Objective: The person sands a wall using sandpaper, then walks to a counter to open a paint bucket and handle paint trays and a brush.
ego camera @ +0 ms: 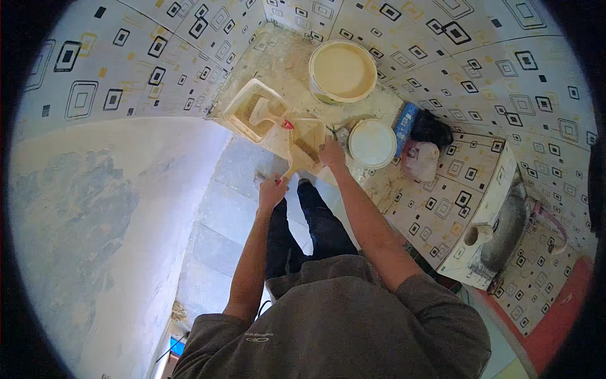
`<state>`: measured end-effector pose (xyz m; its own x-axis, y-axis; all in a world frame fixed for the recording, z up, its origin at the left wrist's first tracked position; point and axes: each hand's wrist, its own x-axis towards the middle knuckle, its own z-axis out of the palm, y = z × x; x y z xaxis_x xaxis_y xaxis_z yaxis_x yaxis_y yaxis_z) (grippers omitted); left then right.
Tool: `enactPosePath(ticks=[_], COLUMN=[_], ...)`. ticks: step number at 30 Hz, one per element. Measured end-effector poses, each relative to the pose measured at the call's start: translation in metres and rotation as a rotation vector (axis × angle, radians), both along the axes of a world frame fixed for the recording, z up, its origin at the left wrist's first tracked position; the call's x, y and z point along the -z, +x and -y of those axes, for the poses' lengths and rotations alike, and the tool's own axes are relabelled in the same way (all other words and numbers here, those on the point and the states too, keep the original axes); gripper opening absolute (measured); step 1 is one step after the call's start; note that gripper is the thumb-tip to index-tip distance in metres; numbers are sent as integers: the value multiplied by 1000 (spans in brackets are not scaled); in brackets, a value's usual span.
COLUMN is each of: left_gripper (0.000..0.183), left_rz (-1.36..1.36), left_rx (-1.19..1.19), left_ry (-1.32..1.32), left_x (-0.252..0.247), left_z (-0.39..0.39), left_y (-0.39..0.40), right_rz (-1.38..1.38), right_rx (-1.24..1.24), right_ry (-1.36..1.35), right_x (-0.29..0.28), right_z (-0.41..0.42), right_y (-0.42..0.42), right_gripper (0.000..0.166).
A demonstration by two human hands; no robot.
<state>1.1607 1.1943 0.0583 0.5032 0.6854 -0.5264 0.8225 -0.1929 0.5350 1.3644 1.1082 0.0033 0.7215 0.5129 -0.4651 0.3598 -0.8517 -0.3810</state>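
Observation:
My left hand [273, 190] grips the handle of a wide paintbrush [300, 158], whose bristles sit inside a small cream plastic container [315, 124]. At that container's right edge, the fingers of my right hand [333, 152] are closed on its rim. Left of it lies a second rectangular container [236, 97], coated with dried cream material. Another broad brush [265, 111] with a red handle tip rests in it, the tip reaching toward the first container.
A large bucket of cream paint-like liquid [343, 68] stands in the corner. Nearby are a white-lidded bucket [372, 143], a blue roll [405, 124], a black bag [431, 129] and a pinkish bag [420, 160]. A tiled counter with a metal sink [505, 232] is at right; a patchy wall [85, 213] rises at left.

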Motion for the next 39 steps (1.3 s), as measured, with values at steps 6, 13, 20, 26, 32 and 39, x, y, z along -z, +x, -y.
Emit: enactPosePath(ticks=[6, 13, 20, 26, 32, 39], left_gripper=[27, 26, 22, 24, 24, 22], left_rz=[191, 272, 286, 294, 416, 338], left_rx=[56, -7, -89, -89, -47, -103], left_ry=[-162, 0, -132, -197, -127, -332], left_x=[0, 16, 3, 19, 44, 35], left_z=[-5, 8, 17, 20, 28, 29], left_y=[9, 2, 10, 9, -2, 10], right_rz=[102, 59, 55, 42, -37, -6], right_rx=[-84, 70, 61, 32, 26, 66], right_ry=[-5, 220, 144, 120, 110, 123], right_x=[0, -9, 14, 9, 7, 15], right_z=[0, -17, 1, -1, -8, 1], right_y=[1, 9, 19, 17, 19, 21], right_gripper=[24, 24, 30, 33, 33, 30])
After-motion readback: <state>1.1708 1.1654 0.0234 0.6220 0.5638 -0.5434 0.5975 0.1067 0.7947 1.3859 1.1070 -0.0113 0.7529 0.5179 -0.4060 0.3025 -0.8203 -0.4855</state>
